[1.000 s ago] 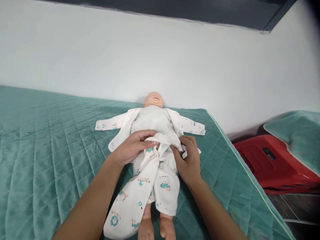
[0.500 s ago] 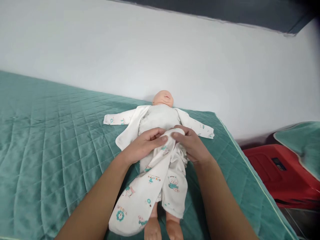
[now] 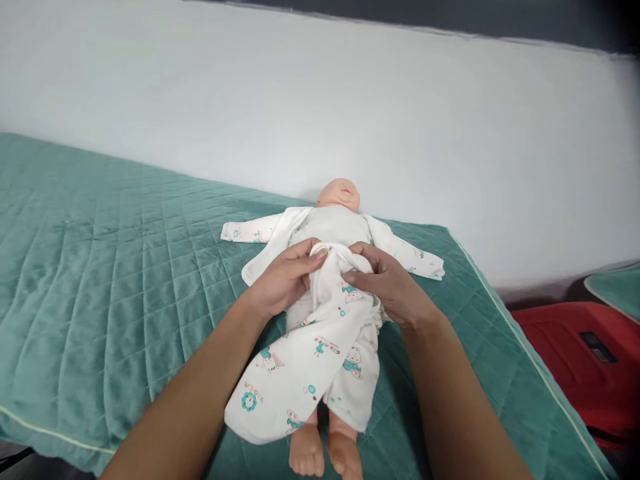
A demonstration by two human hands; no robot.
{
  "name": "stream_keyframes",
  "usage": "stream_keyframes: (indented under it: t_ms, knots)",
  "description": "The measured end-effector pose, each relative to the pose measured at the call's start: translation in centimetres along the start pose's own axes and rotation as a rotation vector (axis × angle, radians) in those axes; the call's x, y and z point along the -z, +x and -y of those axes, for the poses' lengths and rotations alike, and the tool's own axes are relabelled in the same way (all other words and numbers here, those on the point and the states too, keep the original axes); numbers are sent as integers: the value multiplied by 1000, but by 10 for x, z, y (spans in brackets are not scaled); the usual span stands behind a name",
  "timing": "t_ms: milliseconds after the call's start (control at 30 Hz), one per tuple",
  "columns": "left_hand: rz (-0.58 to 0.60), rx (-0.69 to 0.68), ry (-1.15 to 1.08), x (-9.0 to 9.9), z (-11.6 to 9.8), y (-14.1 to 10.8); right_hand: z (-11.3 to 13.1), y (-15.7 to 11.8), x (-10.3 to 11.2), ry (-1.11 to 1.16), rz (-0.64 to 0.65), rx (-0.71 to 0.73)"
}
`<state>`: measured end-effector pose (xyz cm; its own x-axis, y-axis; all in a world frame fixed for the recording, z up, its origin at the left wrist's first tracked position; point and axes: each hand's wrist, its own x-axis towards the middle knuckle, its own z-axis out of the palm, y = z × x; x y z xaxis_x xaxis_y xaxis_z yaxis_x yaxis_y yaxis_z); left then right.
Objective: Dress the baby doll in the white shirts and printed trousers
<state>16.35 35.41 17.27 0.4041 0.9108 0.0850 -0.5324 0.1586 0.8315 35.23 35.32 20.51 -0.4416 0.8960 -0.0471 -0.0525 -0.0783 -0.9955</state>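
Note:
A baby doll (image 3: 340, 195) lies on its back, arms spread, its bare feet towards me. It wears a long-sleeved white top (image 3: 267, 255), its left-hand front panel laid open, and white printed pants (image 3: 361, 380). Over its middle, my left hand (image 3: 287, 277) pinches the gathered edge of a white printed garment (image 3: 287, 373) between thumb and fingers. My right hand (image 3: 387, 280) grips the same bunched edge from the other side. A rounded flap of this cloth hangs across the left-hand leg. Where it joins the other clothing is hidden by folds.
A quilted green cover (image 3: 125, 267) spreads under the doll, with a pale-edged border at right and lower left. Behind stands a white wall (image 3: 250, 100). A red case (image 3: 575, 360) sits beside the bed at right, near more green fabric (image 3: 620, 290).
The hands have moved slightly apart, and the gathered edge is opened wider between them. The flap's lower end has lifted a little, uncovering more of the feet. The view has shifted slightly.

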Motion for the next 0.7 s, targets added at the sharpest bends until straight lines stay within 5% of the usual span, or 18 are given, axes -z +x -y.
stream_keyframes:
  t_ms: [133, 267, 367, 500, 700]
  knots:
    - [-64, 25, -36, 0, 3, 2, 2, -5, -4, -123, 118, -105]
    - [-51, 82, 45, -4, -3, -1, -5, -3, -4, 92, -21, -52]
    - [78, 173, 238, -9, -13, -6, -9, 1, -6, 243, -123, 51]
    - [252, 260, 370, -11, -20, -12, -11, 1, -12, 243, -100, 60]
    - [42, 144, 43, -3, -8, -10, 1, -4, -16, 10, 117, -64]
